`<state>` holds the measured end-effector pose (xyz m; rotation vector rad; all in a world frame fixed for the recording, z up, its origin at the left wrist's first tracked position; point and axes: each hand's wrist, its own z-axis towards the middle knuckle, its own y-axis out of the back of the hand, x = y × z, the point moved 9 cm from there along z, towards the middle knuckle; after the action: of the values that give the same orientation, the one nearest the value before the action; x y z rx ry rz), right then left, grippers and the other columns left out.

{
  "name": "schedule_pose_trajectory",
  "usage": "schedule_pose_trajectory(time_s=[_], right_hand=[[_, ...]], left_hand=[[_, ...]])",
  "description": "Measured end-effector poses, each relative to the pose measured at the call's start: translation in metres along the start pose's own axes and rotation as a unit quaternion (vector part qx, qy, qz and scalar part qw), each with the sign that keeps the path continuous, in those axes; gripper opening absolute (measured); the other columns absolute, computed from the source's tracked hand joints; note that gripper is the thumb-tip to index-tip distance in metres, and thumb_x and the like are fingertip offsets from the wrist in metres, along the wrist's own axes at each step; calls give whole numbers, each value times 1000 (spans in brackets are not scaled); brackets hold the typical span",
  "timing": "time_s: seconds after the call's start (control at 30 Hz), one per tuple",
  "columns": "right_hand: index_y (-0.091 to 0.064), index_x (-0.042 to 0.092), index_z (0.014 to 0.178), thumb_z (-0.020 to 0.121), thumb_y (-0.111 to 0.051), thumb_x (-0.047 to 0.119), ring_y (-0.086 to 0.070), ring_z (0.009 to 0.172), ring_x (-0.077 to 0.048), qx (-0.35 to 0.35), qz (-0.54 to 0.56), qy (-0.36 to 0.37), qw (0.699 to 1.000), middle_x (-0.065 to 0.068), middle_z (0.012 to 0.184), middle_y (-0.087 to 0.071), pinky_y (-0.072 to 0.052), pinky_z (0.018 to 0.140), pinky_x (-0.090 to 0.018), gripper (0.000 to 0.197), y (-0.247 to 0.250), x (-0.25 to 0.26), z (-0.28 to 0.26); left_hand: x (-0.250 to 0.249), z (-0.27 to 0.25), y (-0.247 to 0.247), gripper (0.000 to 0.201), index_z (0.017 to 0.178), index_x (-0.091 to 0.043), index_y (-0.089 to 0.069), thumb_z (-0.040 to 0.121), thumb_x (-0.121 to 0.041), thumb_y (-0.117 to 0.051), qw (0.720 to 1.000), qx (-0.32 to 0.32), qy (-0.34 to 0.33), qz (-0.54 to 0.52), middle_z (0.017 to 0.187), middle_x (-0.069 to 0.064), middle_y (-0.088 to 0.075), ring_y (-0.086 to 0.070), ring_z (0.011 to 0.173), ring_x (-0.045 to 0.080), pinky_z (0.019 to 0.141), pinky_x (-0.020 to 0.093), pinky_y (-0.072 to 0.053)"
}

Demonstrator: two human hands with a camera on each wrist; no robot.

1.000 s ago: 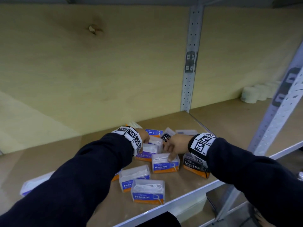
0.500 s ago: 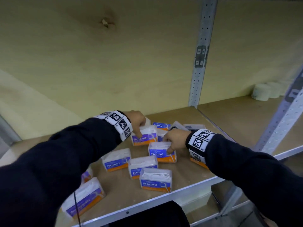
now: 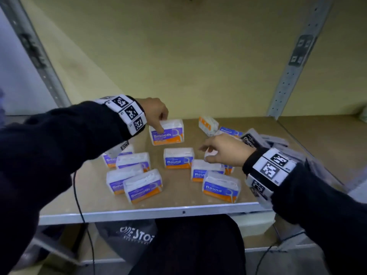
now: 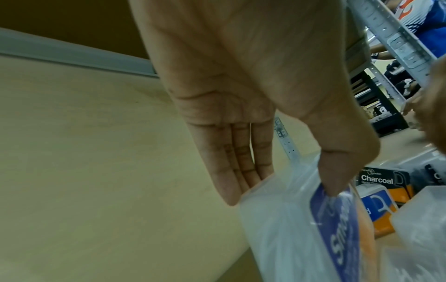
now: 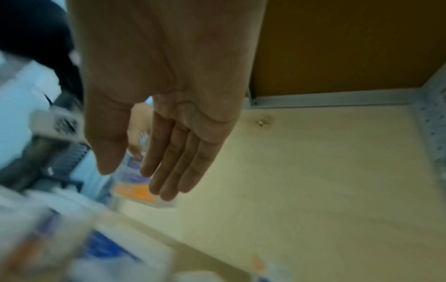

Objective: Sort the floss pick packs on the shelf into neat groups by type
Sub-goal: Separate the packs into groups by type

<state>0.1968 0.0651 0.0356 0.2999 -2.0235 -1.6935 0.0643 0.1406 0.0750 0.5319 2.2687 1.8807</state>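
Observation:
My left hand (image 3: pixel 158 118) pinches a purple "Smooth" pack (image 3: pixel 167 132) by its top, thumb on the label and fingers behind it, just above the shelf (image 3: pixel 178 207); the left wrist view shows the same grip on the Smooth pack (image 4: pixel 309 229). Several more Smooth packs (image 3: pixel 143 187) lie at the front left. Blue "Round" packs (image 3: pixel 178 157) sit in the middle and at front right (image 3: pixel 220 186). Black "Charcoal" packs (image 3: pixel 251 140) lie at the right. My right hand (image 3: pixel 218 149) hovers over the Round packs, fingers straight and holding nothing (image 5: pixel 166 171).
Upright metal posts stand at the back left (image 3: pixel 39 60) and back right (image 3: pixel 294 56). An orange-and-white pack (image 3: pixel 207 125) lies tipped near the back. A plywood back wall (image 3: pixel 178 66) closes the bay. A cable (image 3: pixel 79 205) hangs over the front edge.
My left hand has carried the Smooth pack leftward, away from the pile. My right hand has let go of the Round pack and lifted off it. My head has dropped and turned left.

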Motion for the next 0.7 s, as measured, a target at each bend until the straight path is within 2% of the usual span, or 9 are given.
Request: schedule_pose_trajectory(time_s=[0.1,0.17,0.33,0.43,0.5,0.57,0.6,0.63,0.7], right_hand=[[-57,14,126,89,-59,21,-57,114,-17,-6,59,58,997,-3,128,-61,-39,91,-22,38,-20,42,-21],[-55,15,129,90,-58,24,-53,120,-15,16,69,78,994,-1,133,-57,-36,95,-20,40,-48,58,-25],[-41,13,140,96,-45,26,-43,133,-19,54,47,51,996,-5,147,-42,-34,109,-28,46,-121,61,-1],[-30,8,145,98,-36,33,-28,142,-17,58,44,36,997,-7,155,-28,-20,115,-23,53,-148,61,12],[-21,9,148,88,-16,57,-17,147,-18,65,36,34,997,-8,159,-17,-12,119,-24,77,-159,62,14],[-18,10,149,64,12,78,-13,148,-18,57,30,36,997,-7,160,-13,-8,120,-28,112,-167,63,14],[-17,11,150,53,26,82,-12,148,-18,55,20,35,998,-6,160,-12,-8,120,-29,127,-171,61,15],[-16,12,150,46,37,79,-11,148,-17,52,10,31,998,-5,160,-12,-7,120,-29,134,-174,60,15],[-14,13,150,42,44,73,-10,149,-16,43,4,24,999,-4,160,-11,-5,120,-28,137,-175,57,16]], left_hand=[[20,-11,-4,43,114,-2,-62,80,-27,-71,1000,-11,17,-13,115,16,-65,-56,93,27,74,28,-40],[33,-16,-6,44,116,-2,-60,81,-27,-70,999,-16,29,-20,118,16,-64,-58,103,31,75,28,-40],[64,-26,-14,46,120,-1,-58,82,-25,-69,997,-33,62,-37,122,16,-62,-57,110,32,88,33,-45],[83,-31,-20,46,121,-2,-58,82,-24,-70,995,-38,79,-41,123,16,-62,-56,111,33,90,35,-46],[94,-34,-24,47,122,-2,-58,81,-24,-70,995,-41,89,-37,123,17,-61,-56,111,34,91,37,-46],[104,-35,-28,48,123,-3,-57,82,-23,-70,994,-39,99,-30,124,17,-60,-55,113,34,93,39,-45],[109,-35,-29,48,123,-2,-57,82,-23,-70,994,-38,103,-28,125,17,-60,-54,114,34,93,39,-45],[113,-35,-31,49,124,-2,-56,82,-22,-70,993,-35,105,-25,126,17,-59,-54,115,34,94,39,-44],[120,-32,-36,49,125,-1,-55,83,-21,-70,993,-24,110,-18,128,18,-58,-53,117,34,95,39,-43]])
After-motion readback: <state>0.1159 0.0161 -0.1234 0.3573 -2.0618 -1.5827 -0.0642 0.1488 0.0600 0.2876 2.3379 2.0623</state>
